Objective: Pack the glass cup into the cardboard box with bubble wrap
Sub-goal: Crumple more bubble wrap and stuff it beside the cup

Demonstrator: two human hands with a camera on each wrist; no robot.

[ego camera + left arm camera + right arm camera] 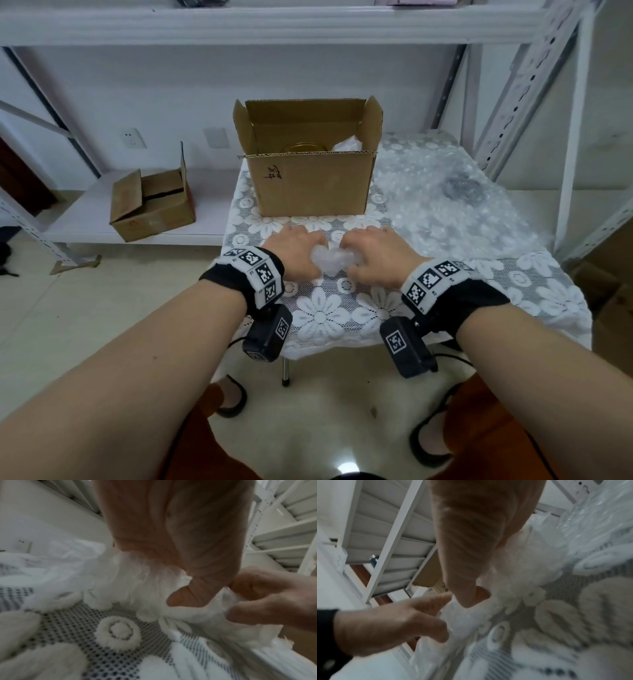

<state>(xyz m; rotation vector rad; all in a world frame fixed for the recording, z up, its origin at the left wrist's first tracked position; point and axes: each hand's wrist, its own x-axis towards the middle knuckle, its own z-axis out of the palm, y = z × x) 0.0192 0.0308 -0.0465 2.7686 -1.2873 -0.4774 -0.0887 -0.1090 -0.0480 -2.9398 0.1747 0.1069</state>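
A bundle of bubble wrap (333,262) lies on the lace tablecloth (318,308) just in front of the open cardboard box (308,181). My left hand (301,253) grips its left end and my right hand (371,253) grips its right end, fingers curled over the top. What the wrap holds is hidden; no glass shows. In the left wrist view my left hand (171,540) pinches the wrap (137,582) with the thumb, and the right hand (274,599) holds the other end. The right wrist view shows my right hand (479,540) on the bundle (522,568) and the left hand (393,626) opposite.
Inside the box I see a gold round rim (303,147) and some white wrapping (347,143). A loose sheet of bubble wrap (438,198) covers the table's right side, with a dark round thing (462,186) under it. A smaller cardboard box (150,205) sits on the low shelf at left.
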